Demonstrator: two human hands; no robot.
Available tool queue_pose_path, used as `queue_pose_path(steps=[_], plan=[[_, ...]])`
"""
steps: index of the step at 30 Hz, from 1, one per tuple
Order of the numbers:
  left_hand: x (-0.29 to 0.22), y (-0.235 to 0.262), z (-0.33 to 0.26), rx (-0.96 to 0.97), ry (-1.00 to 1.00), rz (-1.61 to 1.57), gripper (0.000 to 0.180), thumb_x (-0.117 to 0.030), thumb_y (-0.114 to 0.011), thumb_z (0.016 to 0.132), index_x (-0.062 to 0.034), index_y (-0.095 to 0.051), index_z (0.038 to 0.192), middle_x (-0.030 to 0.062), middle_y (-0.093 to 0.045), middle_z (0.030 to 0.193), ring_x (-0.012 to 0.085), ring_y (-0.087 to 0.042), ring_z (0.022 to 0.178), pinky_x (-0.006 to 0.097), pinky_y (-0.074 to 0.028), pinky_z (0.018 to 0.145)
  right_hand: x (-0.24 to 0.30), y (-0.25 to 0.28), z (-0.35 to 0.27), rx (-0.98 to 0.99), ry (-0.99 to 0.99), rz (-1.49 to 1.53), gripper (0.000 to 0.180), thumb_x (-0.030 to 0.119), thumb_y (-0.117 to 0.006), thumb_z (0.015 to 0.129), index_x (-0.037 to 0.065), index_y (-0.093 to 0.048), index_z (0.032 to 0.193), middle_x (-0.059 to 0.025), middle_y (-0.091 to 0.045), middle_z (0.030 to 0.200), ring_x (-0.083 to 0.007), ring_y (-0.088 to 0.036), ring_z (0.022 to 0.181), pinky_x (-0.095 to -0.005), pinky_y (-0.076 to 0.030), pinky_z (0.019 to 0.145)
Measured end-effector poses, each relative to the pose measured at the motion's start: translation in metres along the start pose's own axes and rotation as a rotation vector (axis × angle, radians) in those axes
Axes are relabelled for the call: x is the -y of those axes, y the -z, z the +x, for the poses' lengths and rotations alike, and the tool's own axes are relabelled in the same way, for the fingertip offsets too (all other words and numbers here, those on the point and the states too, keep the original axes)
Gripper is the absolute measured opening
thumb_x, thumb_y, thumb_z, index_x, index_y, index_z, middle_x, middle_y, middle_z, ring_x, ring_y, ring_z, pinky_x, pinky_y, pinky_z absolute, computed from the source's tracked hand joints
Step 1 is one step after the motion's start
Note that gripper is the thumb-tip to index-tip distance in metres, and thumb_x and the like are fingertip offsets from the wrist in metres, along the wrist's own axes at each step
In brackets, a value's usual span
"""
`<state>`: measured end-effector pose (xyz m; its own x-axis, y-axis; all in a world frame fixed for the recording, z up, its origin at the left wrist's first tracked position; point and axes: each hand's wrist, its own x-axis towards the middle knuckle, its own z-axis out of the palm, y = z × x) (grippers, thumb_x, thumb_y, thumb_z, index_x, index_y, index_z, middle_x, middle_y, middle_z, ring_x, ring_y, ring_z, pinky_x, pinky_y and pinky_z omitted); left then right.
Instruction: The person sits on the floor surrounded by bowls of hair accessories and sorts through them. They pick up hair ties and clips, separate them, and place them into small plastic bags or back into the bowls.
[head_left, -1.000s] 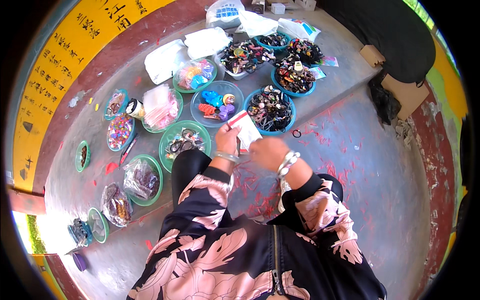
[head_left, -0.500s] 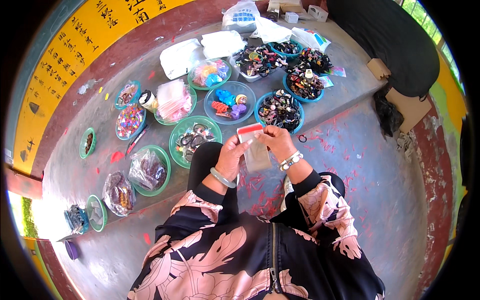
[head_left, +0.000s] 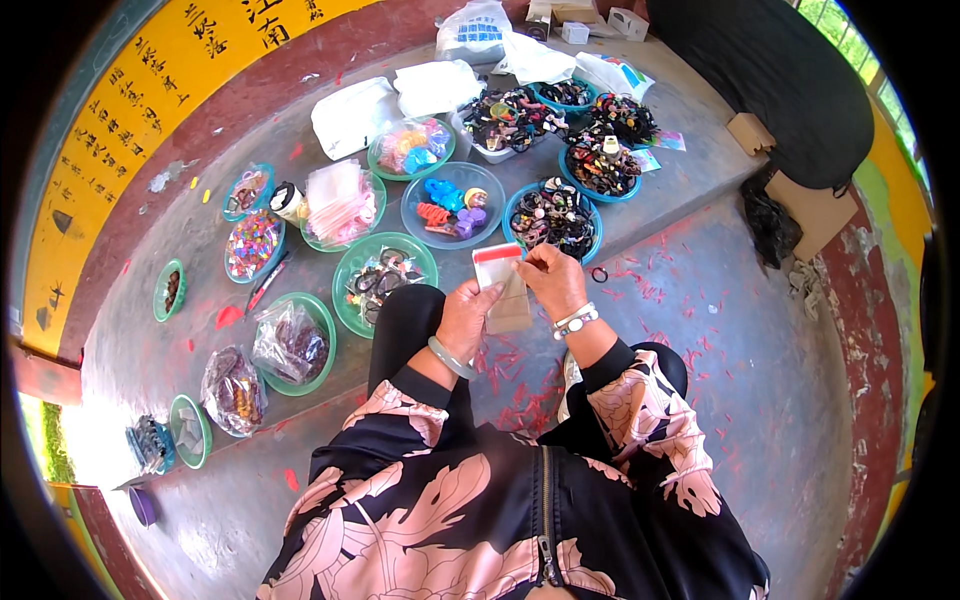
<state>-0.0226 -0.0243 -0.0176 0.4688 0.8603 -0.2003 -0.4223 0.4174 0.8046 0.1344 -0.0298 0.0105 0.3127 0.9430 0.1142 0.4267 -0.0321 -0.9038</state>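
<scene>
A small clear plastic bag with a red strip along its top hangs in front of me, above the floor between my knees. My left hand is closed on its left side, thumb across the front. At the right end of the red strip, my right hand pinches the bag's upper corner with thumb and forefinger. Just left of my hands stands a green basin of dark rings in clear wrappers. Beyond the hands, a blue basin holds a heap of dark hair ties.
On the raised ledge are a clear basin of colourful coils, a stack of pink-white bags, a basin of colourful bits and a bagged dark bundle. Red strips litter the floor. A black ring lies right of my hand.
My right hand has shifted slightly, its fingers now more bunched at the bag's corner. The bag hangs a little more upright. The whole view has moved slightly.
</scene>
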Motion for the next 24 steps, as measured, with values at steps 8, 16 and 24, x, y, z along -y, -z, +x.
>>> queue_pose_path(steps=[8,16,24], plan=[[0.000,-0.002,-0.001,0.022,-0.022,0.034,0.018,-0.012,-0.055,0.086,0.0009,-0.059,0.098,0.0062,-0.063,0.088,0.0139,-0.062,0.075,0.027,-0.051,0.068,-0.005,0.001,0.001,0.056,-0.062,0.101,0.025,0.023,-0.071,0.071,0.000,-0.060,0.076,-0.0085,-0.060,0.060,-0.0144,-0.056,0.051,-0.0280,-0.043,0.048],[0.001,-0.001,-0.002,0.012,0.006,-0.036,0.018,-0.013,-0.053,0.087,0.0001,-0.058,0.099,0.0059,-0.063,0.090,0.0137,-0.062,0.077,0.027,-0.049,0.070,0.008,0.002,-0.004,-0.001,0.098,-0.098,0.018,0.019,-0.066,0.074,0.002,-0.060,0.074,-0.0091,-0.060,0.062,-0.0201,-0.058,0.055,-0.0320,-0.045,0.051],[-0.002,0.001,0.000,0.009,0.096,-0.173,0.018,-0.018,-0.050,0.090,-0.0022,-0.057,0.097,0.0057,-0.062,0.088,0.0150,-0.062,0.077,0.029,-0.050,0.071,0.022,0.005,-0.011,-0.173,0.746,-0.755,0.009,0.017,-0.061,0.073,0.011,-0.056,0.069,-0.0033,-0.052,0.065,-0.0232,-0.056,0.064,-0.0356,-0.046,0.058]])
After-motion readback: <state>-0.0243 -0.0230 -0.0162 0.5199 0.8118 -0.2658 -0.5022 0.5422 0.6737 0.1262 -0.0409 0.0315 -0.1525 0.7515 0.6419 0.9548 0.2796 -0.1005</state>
